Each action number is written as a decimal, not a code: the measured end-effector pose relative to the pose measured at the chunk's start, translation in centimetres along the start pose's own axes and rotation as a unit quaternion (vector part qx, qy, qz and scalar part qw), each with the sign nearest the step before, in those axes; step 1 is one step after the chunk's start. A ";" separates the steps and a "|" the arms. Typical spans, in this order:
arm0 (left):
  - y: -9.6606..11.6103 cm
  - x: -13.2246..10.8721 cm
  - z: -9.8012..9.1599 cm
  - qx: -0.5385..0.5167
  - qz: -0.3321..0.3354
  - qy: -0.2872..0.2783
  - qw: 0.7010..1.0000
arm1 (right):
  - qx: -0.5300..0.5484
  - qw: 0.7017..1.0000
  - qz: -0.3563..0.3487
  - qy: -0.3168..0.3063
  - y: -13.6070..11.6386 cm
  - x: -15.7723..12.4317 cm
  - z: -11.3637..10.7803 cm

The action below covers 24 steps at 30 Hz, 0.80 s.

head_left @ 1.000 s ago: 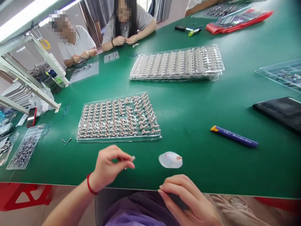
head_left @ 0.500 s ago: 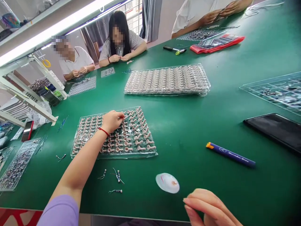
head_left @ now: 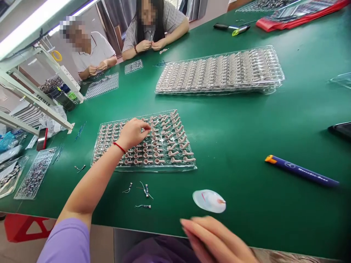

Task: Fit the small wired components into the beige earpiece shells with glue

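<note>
My left hand [head_left: 134,133] reaches over a clear plastic tray [head_left: 164,169] filled with rows of small pinkish earbud-like shells [head_left: 160,160]. Its thumb and forefinger are pinched together among the shells, and whatever they grip, if anything, is too small to make out. Low in the view, my right hand [head_left: 216,239] hovers by the table's front edge, slightly blurred, fingers drawn together. No object shows at its fingertips. Just beyond it lies a whitish translucent oval disc [head_left: 208,201] with a tan spot. Several small wired parts [head_left: 146,190] lie in front of the tray.
A stack of filled trays [head_left: 219,73] stands farther back. To the right lie a blue pen-like stick with an orange end [head_left: 304,171] and a dark flat device [head_left: 341,129]. A parts tray [head_left: 37,173] and a phone [head_left: 42,138] lie left. Two people sit across the table.
The camera view has shifted, so the table's things appear displaced. My right hand has come left and nearer the front edge. My left hand stays over the tray, still pinched.
</note>
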<state>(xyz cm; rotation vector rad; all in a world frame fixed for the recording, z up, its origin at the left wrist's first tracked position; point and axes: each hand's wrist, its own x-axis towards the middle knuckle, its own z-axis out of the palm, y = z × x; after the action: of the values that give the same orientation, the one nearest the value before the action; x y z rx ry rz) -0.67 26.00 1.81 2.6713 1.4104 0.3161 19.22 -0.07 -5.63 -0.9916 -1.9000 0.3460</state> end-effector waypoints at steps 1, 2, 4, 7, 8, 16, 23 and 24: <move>0.0 -0.2 0.0 -0.002 -0.004 0.001 1.000 | -0.028 0.999 -0.013 -0.039 -0.4 1.1 1.2; 0.0 -0.4 0.0 -0.004 -0.008 0.001 1.000 | -0.064 0.995 -0.017 -0.074 -0.7 2.3 2.6; 0.1 -0.5 -0.1 -0.005 -0.017 0.001 1.000 | -0.089 0.990 -0.017 -0.106 -0.9 4.6 5.0; 0.2 -0.6 -0.4 -0.004 -0.031 -0.002 0.999 | -0.116 0.983 0.001 -0.141 -0.5 7.0 7.1; 0.3 -0.5 -0.5 -0.004 -0.035 -0.006 0.999 | -0.123 0.981 0.009 -0.151 -0.3 7.4 7.3; 1.3 1.6 0.3 0.001 -0.104 -0.054 0.993 | -0.141 0.970 0.050 -0.191 0.0 7.6 6.4; 2.7 3.4 1.4 -0.001 -0.195 -0.074 0.978 | -0.094 0.973 0.075 -0.195 0.5 7.6 6.2; 2.8 3.5 1.3 -0.009 -0.202 -0.069 0.977 | -0.082 0.975 0.081 -0.191 0.5 7.6 6.2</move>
<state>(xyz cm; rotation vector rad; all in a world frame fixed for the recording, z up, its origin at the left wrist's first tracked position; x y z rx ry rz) 3.82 27.31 1.51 2.2629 1.8388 0.1004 12.49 6.98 -4.57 -1.2671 -2.2243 0.5105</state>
